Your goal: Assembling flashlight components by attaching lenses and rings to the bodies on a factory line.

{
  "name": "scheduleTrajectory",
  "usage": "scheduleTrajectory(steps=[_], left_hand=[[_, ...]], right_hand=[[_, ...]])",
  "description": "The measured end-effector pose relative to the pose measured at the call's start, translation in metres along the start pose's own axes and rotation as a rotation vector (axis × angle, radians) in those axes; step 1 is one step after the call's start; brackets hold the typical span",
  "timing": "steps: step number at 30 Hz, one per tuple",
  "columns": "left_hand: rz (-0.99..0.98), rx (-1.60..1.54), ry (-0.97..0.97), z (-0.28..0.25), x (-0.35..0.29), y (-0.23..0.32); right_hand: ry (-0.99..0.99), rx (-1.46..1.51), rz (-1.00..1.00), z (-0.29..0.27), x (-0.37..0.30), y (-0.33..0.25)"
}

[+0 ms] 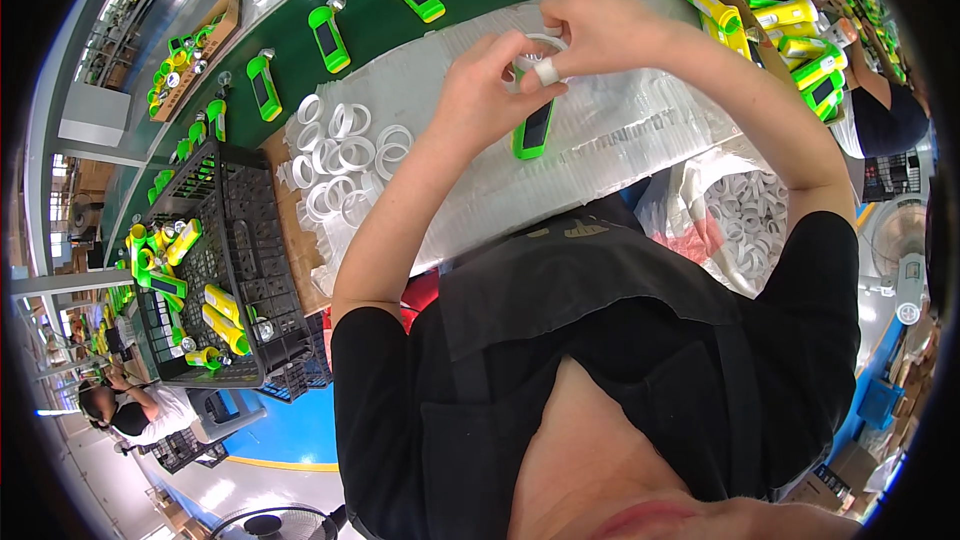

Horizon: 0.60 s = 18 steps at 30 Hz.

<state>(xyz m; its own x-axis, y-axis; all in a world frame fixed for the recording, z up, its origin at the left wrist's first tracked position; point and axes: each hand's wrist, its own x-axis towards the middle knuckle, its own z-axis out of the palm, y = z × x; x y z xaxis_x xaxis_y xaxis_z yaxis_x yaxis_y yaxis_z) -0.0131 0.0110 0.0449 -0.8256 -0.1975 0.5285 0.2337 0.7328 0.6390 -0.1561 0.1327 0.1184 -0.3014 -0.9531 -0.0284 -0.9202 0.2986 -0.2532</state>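
Both hands meet over the grey-white sheet (610, 135) on the bench. My left hand (490, 90) is closed, its fingertips at one side of a thin white plastic ring (545, 40). From the other side my right hand (605, 35) pinches the same ring. A small white band (546, 70) sits at the right thumb; I cannot tell whether it is finger tape or part of a ring. Just under the hands lies a green flashlight body (534, 132) with a dark panel, its head end partly hidden by the fingers. Many loose white rings (355, 153) are heaped left of my left forearm.
Several green flashlights (328, 37) lie along the dark green belt (375, 25) beyond the sheet. A black crate (255, 270) with green and yellow flashlights stands at left. At right are a carton (740, 0) of flashlights and a bag (700, 225) full of white rings.
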Motion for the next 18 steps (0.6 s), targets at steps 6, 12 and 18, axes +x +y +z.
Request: scheduleTrajectory(steps=[6,12,18], left_hand=[[0.12,-0.03,0.035,0.003,0.0,0.0],[0.061,-0.081,0.045,0.001,-0.001,0.001],[0.084,-0.067,0.063,0.0,-0.002,-0.009]], right_hand=[[-0.091,0.176,-0.342,-0.002,0.001,0.006],[0.058,0.557,-0.426,0.006,0.003,0.023],[-0.012,0.076,-0.002,0.002,0.007,0.002]])
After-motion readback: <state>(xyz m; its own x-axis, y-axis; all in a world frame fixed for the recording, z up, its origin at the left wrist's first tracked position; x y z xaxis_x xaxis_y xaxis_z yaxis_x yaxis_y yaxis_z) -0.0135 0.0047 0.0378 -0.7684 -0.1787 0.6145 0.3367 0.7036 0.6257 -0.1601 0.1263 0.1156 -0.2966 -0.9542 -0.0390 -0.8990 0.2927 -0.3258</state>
